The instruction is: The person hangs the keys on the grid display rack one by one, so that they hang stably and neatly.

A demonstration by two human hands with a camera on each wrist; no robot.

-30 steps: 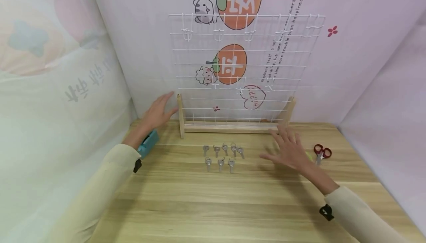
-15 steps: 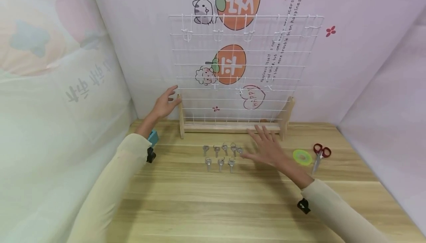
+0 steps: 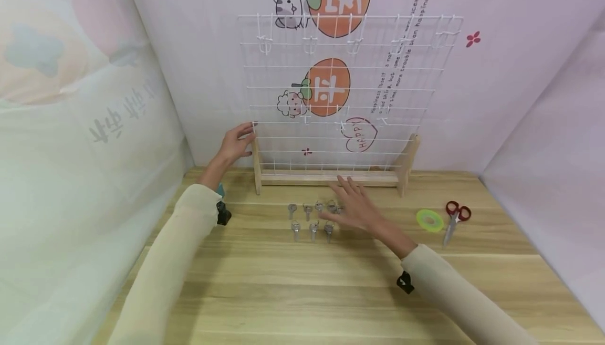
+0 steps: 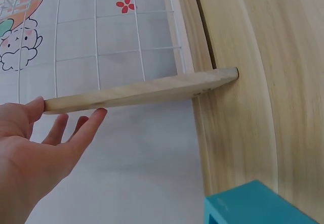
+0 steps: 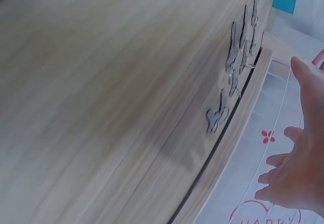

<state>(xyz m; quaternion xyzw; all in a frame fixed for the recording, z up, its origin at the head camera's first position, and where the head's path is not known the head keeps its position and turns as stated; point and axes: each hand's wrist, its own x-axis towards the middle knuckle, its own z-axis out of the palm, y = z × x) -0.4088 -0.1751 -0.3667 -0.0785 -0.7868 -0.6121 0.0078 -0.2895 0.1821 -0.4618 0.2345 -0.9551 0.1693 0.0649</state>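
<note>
A white wire grid rack with a wooden base (image 3: pixel 326 179) stands at the back in the head view. My left hand (image 3: pixel 233 144) is at its left wooden post (image 4: pixel 147 92). In the left wrist view the fingertips touch the post's upper end and outer side, with space between palm and wood. Several silver keys (image 3: pixel 296 229), some with small rings, lie in two rows before the rack. My right hand (image 3: pixel 353 208) hovers over the right part of the rows with fingers spread, hiding some keys. It holds nothing.
White hooks (image 3: pixel 265 44) hang along the grid's upper part. On the right lie a yellow-green ring-shaped roll (image 3: pixel 421 220) and red-handled scissors (image 3: pixel 465 213). A teal object (image 4: pixel 258 206) sits by the left forearm. Printed cloth walls (image 3: pixel 208 72) surround the table.
The left hand has moved right, onto the rack's left post. The right hand has moved left from beside the rack's right foot to above the keys, uncovering the ring-shaped roll and the scissors' blades.
</note>
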